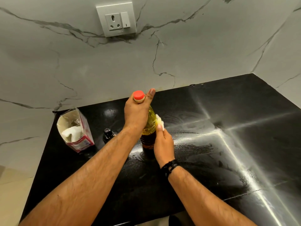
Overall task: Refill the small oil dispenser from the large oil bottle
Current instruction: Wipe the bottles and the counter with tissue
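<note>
The large oil bottle (150,124), clear plastic with yellow oil and a red cap (139,94), stands upright on the black counter (211,144). My left hand (136,111) grips its neck just below the cap, thumb raised. My right hand (163,142) holds a white tissue (159,121) against the bottle's right side. The small oil dispenser (107,135), dark with a black top, stands on the counter left of the bottle, partly hidden behind my left forearm.
An open red and white tissue box (75,130) lies at the counter's left end. A marble wall with a power socket (116,19) rises behind. Smeared streaks shine on the counter to the right. The counter's left and front edges are near.
</note>
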